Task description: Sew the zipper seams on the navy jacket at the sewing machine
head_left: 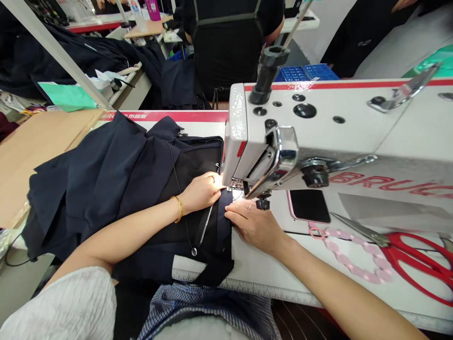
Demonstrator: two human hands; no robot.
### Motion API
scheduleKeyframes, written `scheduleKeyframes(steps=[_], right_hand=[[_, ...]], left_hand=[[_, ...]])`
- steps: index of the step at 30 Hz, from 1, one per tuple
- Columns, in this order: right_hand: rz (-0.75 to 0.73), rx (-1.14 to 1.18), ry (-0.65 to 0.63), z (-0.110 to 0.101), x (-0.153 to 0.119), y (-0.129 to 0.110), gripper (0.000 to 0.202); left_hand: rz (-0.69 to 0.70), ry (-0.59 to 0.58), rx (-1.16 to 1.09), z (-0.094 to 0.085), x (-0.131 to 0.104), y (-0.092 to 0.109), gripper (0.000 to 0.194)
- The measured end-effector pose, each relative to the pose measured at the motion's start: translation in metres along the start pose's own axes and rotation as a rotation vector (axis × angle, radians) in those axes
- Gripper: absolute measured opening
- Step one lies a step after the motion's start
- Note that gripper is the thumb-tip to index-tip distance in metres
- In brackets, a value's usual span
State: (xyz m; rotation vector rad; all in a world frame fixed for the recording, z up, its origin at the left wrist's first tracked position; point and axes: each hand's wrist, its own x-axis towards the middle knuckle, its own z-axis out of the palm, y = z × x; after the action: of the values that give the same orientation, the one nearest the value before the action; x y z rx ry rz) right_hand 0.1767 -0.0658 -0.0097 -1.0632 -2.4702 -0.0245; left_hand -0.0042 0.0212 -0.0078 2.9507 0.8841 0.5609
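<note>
A dark navy garment (138, 165) with a black inner layer lies bunched under the head of a white sewing machine (354, 123). My left hand (201, 192) rests on it, fingers curled and pressed together at its edge, close beside the presser foot (236, 184). On the near side of the foot, my right hand (255, 224) grips the garment's right edge between thumb and fingers. A silver zipper (206, 225) runs through the cloth between my left hand and the front edge. A dark cord ends in a round cord stopper (194, 251). The needle tip is hard to make out.
Right of the machine's needle area lie a phone (308, 206), a pink beaded strap (341, 257) and red-handled scissors (399, 250). A measuring tape strip (269, 289) runs along the table's front edge. A person in black (226, 52) sits beyond the table.
</note>
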Motion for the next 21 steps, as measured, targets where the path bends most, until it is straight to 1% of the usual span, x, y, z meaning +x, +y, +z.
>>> scheduleKeyframes(steps=[5, 11, 18, 21], right_hand=[[0.002, 0.004, -0.001, -0.0005, 0.0013, -0.0005, 0.027], [0.008, 0.008, 0.001, -0.0003, 0.001, 0.0012, 0.028], [0.019, -0.018, -0.004, 0.0004, 0.0001, 0.0024, 0.025], [-0.002, -0.013, -0.023, -0.0018, -0.0006, -0.0007, 0.018]], left_hand=[[0.0, 0.023, 0.022, 0.0011, 0.0025, 0.0002, 0.019], [0.008, 0.049, 0.017, 0.0011, 0.0048, -0.0015, 0.016], [-0.011, -0.008, 0.044, 0.0048, 0.0063, -0.003, 0.012], [-0.022, -0.038, 0.059, 0.0007, 0.0063, -0.0021, 0.013]])
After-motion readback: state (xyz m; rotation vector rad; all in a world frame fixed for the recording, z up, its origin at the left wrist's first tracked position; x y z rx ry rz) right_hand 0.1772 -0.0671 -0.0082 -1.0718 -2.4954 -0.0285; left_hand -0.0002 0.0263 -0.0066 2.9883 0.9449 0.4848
